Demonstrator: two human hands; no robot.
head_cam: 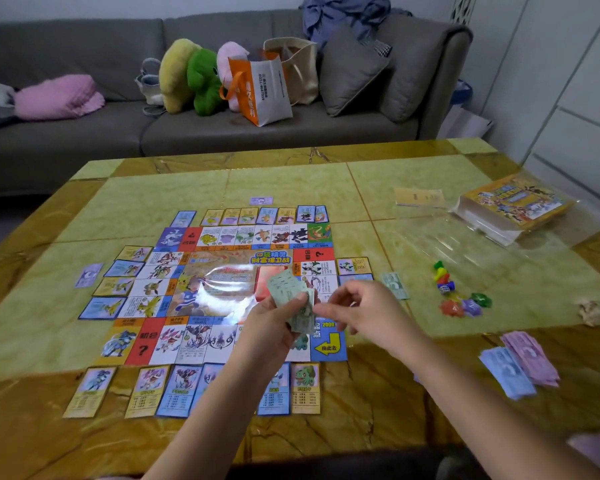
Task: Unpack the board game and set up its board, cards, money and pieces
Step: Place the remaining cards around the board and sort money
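Observation:
The paper game board (222, 289) lies flat in the middle of the table, with property cards (87, 391) laid along all four sides. My left hand (274, 318) holds a stack of green money notes (286, 287) above the board's near right part. My right hand (357, 310) sits just right of the stack, fingers pinched at its edge. Single notes lie beside the board: one green (395, 285), two purple (89, 274) (261, 201). Piles of blue notes (508, 374) and pink notes (530, 356) rest at the right. Coloured pawns and a die (442, 278) stand near flat plastic tokens (465, 304).
The game box (510, 206) lies at the far right on clear plastic wrap (440, 237), with a yellow card (418, 197) beside it. A crumpled scrap (591, 311) sits near the right edge. A grey sofa (84, 133) with bags and plush toys stands behind the table.

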